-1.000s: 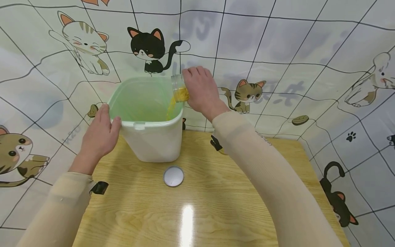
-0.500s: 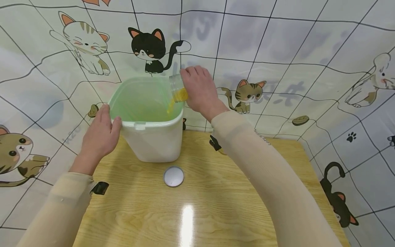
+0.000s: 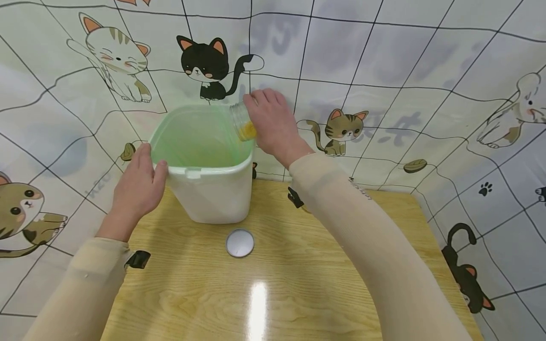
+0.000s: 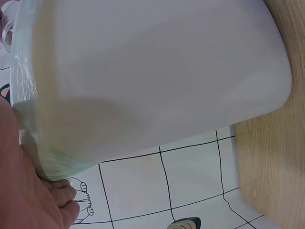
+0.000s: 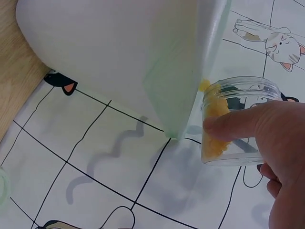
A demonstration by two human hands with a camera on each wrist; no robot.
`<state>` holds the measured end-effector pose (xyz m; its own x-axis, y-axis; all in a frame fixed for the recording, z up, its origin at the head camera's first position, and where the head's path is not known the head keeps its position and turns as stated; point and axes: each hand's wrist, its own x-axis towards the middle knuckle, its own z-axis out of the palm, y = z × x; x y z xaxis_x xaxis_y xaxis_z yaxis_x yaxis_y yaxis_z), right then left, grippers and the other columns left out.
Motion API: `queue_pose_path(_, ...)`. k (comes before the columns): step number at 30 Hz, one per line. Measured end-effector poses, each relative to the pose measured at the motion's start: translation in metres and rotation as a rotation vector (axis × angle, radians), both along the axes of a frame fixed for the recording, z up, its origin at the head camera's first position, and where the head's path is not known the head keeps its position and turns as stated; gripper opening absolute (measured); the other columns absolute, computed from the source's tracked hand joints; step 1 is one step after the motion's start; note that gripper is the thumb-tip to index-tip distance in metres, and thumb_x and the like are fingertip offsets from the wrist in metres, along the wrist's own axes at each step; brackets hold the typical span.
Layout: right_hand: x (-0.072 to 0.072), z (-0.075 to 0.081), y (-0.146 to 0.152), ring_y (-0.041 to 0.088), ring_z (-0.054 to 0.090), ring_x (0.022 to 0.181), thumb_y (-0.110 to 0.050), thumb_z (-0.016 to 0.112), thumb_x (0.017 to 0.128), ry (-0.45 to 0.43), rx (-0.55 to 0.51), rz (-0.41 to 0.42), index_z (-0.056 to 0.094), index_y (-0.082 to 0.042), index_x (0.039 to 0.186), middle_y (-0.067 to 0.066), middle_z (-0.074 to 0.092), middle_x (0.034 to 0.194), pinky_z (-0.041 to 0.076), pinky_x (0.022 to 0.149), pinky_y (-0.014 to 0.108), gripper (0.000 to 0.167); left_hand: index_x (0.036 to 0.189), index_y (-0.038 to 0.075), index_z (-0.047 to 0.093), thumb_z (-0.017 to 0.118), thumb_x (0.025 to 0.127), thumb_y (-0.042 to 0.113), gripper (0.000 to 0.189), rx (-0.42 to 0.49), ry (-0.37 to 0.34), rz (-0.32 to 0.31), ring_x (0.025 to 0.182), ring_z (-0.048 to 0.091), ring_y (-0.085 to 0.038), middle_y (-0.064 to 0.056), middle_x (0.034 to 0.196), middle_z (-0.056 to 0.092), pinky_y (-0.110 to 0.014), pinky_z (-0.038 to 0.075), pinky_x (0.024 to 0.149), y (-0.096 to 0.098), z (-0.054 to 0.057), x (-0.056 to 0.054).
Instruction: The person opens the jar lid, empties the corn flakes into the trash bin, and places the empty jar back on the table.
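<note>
A white trash bin (image 3: 213, 196) lined with a thin green plastic bag (image 3: 189, 130) stands at the back left of the table. My left hand (image 3: 138, 187) grips its left rim, fingers curled over the bag in the left wrist view. Over the right rim, my right hand (image 3: 273, 123) holds a clear jar (image 5: 243, 155) tilted, mouth toward the bin. Yellow contents (image 5: 217, 109) lie along the jar's lower side, and a little yellow shows at its mouth. The material is too blurred to name. The bottom inside the bin is hidden.
A round silvery lid (image 3: 240, 243) lies on the wooden table (image 3: 307, 274) in front of the bin. Sheeting printed with cats and grid lines (image 3: 332, 57) covers the walls behind and at both sides, close to the bin.
My right hand has shifted slightly left with the jar, tipping it further. The yellow stream that fell into the bin has thinned, with less yellow left inside. My left hand has stayed put.
</note>
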<state>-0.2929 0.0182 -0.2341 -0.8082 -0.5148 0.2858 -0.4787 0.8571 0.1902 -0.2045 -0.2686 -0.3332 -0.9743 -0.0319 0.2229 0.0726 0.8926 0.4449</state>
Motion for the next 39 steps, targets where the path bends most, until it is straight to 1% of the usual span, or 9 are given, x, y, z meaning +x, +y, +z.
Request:
queue_pose_path(6,-0.0005,-0.0020,-0.0010,0.029,0.036,0.137,-0.011,0.067,0.083,0.000,0.003,0.014,0.036,-0.011,0.146,0.009,0.043,0.147,0.026,0.119,0.038,0.070,0.156,-0.001,0.001,0.014,0.102,0.042,0.070,0.006,0.009,0.000,0.132,0.034,-0.053,-0.024,0.162,0.007,-0.069,0.029,0.105,0.0009,0.0000,-0.0002)
queue_pose_path(10,-0.0014,-0.0032,-0.0020,0.029,0.037,0.136,-0.009,0.066,0.083,0.004,0.009,0.014,0.036,-0.011,0.145,0.009,0.043,0.146,0.026,0.119,0.038,0.068,0.155,-0.001,0.001,0.015,0.102,0.042,0.070,0.008,0.006,0.003,0.136,0.031,-0.053,-0.024,0.162,0.007,-0.069,0.028,0.106,0.0011,0.0002,-0.0001)
queue_pose_path(16,-0.0012,-0.0029,-0.0024,0.028,0.036,0.137,-0.009,0.069,0.081,0.009,0.012,0.015,0.035,-0.012,0.145,0.008,0.042,0.147,0.024,0.120,0.038,0.073,0.156,-0.001,0.001,0.014,0.102,0.042,0.070,0.005,0.004,0.007,0.137,0.029,-0.053,-0.023,0.163,0.007,-0.069,0.027,0.107,0.0007,-0.0004,-0.0008)
queue_pose_path(24,-0.0010,-0.0039,-0.0026,0.029,0.037,0.137,-0.002,0.065,0.080,0.049,0.028,0.042,0.036,-0.010,0.144,0.009,0.044,0.145,0.025,0.120,0.039,0.071,0.156,-0.001,0.002,0.014,0.102,0.042,0.070,0.006,0.004,0.015,0.138,0.029,-0.053,-0.023,0.163,0.007,-0.069,0.027,0.107,0.0001,-0.0008,-0.0014)
queue_pose_path(29,-0.0009,-0.0060,-0.0035,0.029,0.038,0.136,0.000,0.062,0.080,0.067,0.042,0.057,0.036,-0.010,0.144,0.009,0.044,0.145,0.026,0.119,0.039,0.070,0.156,-0.001,0.001,0.014,0.102,0.042,0.070,0.009,0.007,0.014,0.131,0.035,-0.053,-0.023,0.162,0.010,-0.069,0.030,0.103,0.0011,-0.0009,-0.0010)
queue_pose_path(34,0.0001,-0.0070,-0.0051,0.028,0.037,0.137,0.001,0.061,0.080,0.079,0.055,0.061,0.035,-0.011,0.145,0.009,0.042,0.146,0.026,0.119,0.038,0.071,0.155,-0.001,0.002,0.014,0.102,0.041,0.070,0.012,0.013,0.010,0.128,0.037,-0.053,-0.024,0.162,0.010,-0.069,0.032,0.102,0.0020,-0.0011,-0.0008)
queue_pose_path(39,0.0021,-0.0085,-0.0084,0.029,0.036,0.137,0.000,0.060,0.083,0.101,0.065,0.093,0.034,-0.011,0.147,0.009,0.041,0.148,0.026,0.118,0.037,0.069,0.156,-0.001,0.002,0.014,0.102,0.042,0.070,0.013,0.012,0.020,0.125,0.039,-0.053,-0.023,0.162,0.010,-0.069,0.033,0.100,0.0024,-0.0006,-0.0002)
